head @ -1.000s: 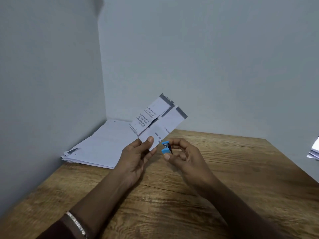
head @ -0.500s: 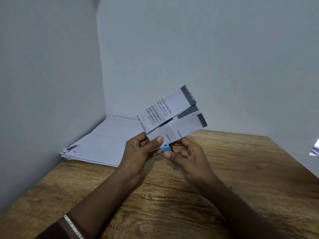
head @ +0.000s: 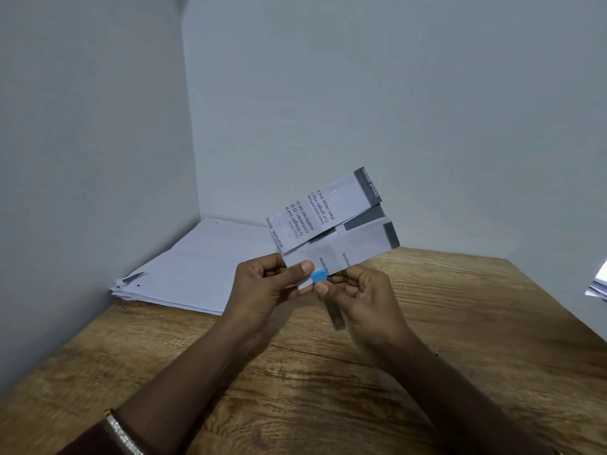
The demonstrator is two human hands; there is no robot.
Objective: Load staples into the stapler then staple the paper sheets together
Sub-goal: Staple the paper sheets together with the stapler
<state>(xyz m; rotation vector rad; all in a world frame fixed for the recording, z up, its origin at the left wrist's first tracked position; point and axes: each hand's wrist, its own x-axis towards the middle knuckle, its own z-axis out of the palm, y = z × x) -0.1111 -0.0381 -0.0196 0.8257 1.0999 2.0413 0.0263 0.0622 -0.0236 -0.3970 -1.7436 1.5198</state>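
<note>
My left hand (head: 262, 284) pinches several narrow printed paper strips (head: 331, 221) by their lower end, thumb on the front, and holds them tilted up and to the right above the table. My right hand (head: 358, 293) grips a small blue stapler (head: 318, 276), with its blue head set over the bottom edge of the strips next to my left thumb. A grey metal part of the stapler (head: 335, 315) sticks down below my right palm. The stapler's mouth is hidden by paper and fingers.
A stack of white sheets (head: 197, 267) lies in the back left corner of the wooden table (head: 460, 356), against the grey walls. More white papers (head: 599, 284) show at the right edge of the view.
The strips have swung further to the right. My right hand has brought the blue stapler onto their lower edge, beside my left thumb.
</note>
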